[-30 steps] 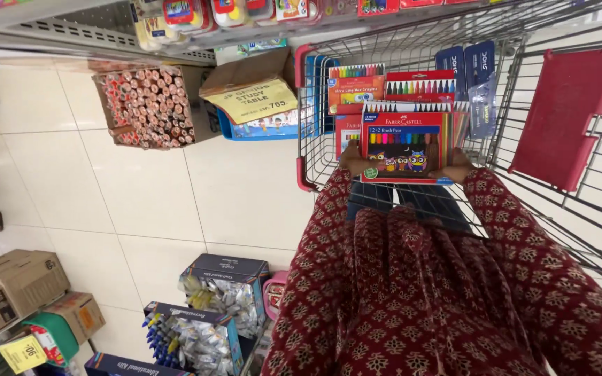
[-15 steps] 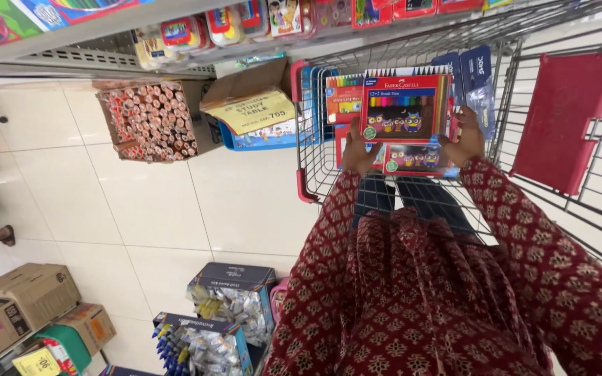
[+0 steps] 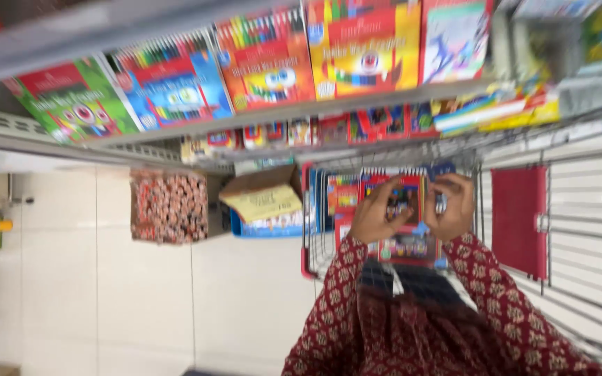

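Both hands hold one red pack of colour pencils (image 3: 407,198) upright over the wire shopping cart (image 3: 580,230). My left hand (image 3: 376,212) grips its left edge, my right hand (image 3: 451,207) its right edge. Both sleeves are dark red with a small pattern. More red and blue pencil packs (image 3: 343,195) stand in the cart under and behind the held one. The view is blurred.
Shelves with crayon and pencil boxes (image 3: 266,59) run across the top. On the white tiled floor stand a box of bundled pencils (image 3: 168,207) and an open cardboard box (image 3: 263,198) left of the cart. A red child-seat flap (image 3: 520,219) hangs in the cart.
The hands have lifted the pencil pack higher, away from the stack in the cart, and closed in over it. The view has tilted up, so the shelves now fill the top.
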